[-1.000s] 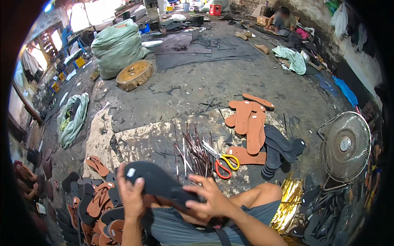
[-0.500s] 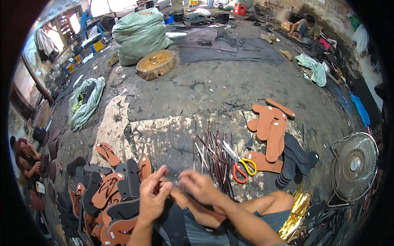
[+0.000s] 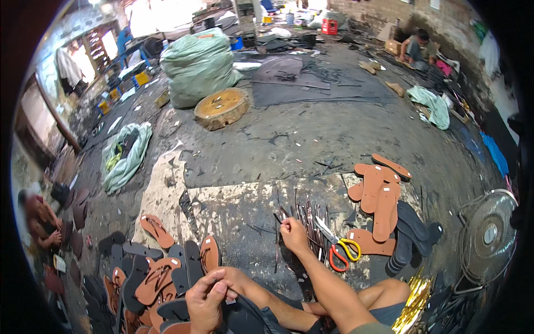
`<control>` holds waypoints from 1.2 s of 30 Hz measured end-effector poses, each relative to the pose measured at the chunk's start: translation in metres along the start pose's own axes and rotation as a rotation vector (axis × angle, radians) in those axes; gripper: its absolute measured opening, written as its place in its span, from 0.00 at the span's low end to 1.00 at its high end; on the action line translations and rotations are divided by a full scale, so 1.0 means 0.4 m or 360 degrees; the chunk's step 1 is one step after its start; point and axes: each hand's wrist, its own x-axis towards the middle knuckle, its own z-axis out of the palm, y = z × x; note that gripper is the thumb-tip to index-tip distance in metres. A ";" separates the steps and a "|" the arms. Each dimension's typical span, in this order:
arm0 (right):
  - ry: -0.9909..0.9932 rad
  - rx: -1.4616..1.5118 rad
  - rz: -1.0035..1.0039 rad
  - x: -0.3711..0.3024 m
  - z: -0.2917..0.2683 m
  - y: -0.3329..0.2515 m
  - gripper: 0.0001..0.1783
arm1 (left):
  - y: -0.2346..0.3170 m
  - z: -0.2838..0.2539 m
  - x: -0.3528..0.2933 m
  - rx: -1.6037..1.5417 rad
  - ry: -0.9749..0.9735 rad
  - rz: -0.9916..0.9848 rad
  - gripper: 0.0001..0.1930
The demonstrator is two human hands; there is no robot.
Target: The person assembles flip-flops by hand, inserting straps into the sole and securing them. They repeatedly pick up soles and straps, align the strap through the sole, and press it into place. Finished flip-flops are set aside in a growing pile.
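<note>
Thin straps [image 3: 305, 218] pinched in right hand [image 3: 293, 235], grip closed.

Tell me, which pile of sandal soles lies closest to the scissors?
The brown soles stacked to the right of the scissors: one flat brown piece nearly touches the handles. The mixed heap by the left hand lies farther off.

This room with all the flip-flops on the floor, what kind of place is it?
Probably a small sandal-making workshop. Brown soles lie stacked on the concrete floor, finished sandals are piled by the person's left hand, and the right hand reaches thin straps beside scissors.
</note>
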 end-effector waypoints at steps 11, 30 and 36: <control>-0.0145 0.0542 -0.0624 -0.384 -0.456 -0.521 0.14 | -0.008 0.123 -0.029 -0.0177 -0.0566 0.0205 0.16; -0.0360 0.1241 -0.0520 -0.511 -0.597 -0.544 0.04 | -0.004 -0.015 -0.043 0.1510 -0.0206 0.0766 0.32; -0.0793 0.1818 -0.1153 -0.564 -0.720 -0.605 0.07 | -0.043 -0.095 -0.150 0.2132 -0.0453 0.0773 0.37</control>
